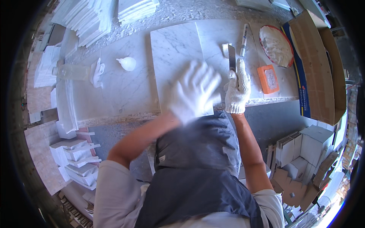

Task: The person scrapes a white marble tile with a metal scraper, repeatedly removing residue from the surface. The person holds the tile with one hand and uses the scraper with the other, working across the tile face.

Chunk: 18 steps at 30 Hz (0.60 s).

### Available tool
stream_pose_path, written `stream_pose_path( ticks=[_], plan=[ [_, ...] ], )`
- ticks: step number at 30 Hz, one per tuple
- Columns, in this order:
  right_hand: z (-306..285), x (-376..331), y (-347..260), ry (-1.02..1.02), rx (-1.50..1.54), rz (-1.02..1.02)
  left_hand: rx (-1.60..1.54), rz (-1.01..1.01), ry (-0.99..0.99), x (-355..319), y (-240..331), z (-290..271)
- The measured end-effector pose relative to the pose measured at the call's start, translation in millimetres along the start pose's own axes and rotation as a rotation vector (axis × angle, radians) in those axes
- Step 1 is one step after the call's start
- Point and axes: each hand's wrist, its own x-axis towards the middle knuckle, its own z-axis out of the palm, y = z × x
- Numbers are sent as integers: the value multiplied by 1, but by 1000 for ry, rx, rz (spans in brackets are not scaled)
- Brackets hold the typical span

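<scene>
My left hand (194, 89), in a white knit glove, is over the lower part of a grey-veined white marble slab (176, 45). It is smeared by motion, but its fingers look outstretched, and nothing shows in them. Whether the palm touches the slab I cannot tell. To the right of the slab, my right hand (237, 89), gloved the same way, grips a scraper (232, 57) with a flat dark metal blade pointing away from me. The glove hides the lower end of the scraper. A small pale block (225, 50) lies beside the blade, and a white marker pen (244, 38) lies just beyond the fingers.
An orange block (268, 79), a red-rimmed bowl of white paste (276, 45) and a cardboard box (317, 64) stand at the right. Leftward are a white squeeze bulb (127, 64), a clear bottle (72, 71) and a white spray head (98, 73). Stacked slabs (89, 19) rise at far left.
</scene>
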Motion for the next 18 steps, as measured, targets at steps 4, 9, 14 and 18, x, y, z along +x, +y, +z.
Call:
stream_pose_path(
  ticks=[4, 9, 14, 18],
  plan=[
    [-2, 3, -3, -19, 71, 80, -515, 262, 55, -62, 63, -23],
    [-2, 1, -10, -26, 155, 253, -806, 276, 0, -82, 75, -35],
    [-2, 1, -12, -32, 121, 291, -809, 187, 9, -81, 62, -45],
    [1, 2, -7, 2, 33, 121, -759, 235, 25, -78, 65, -47]
  ],
)
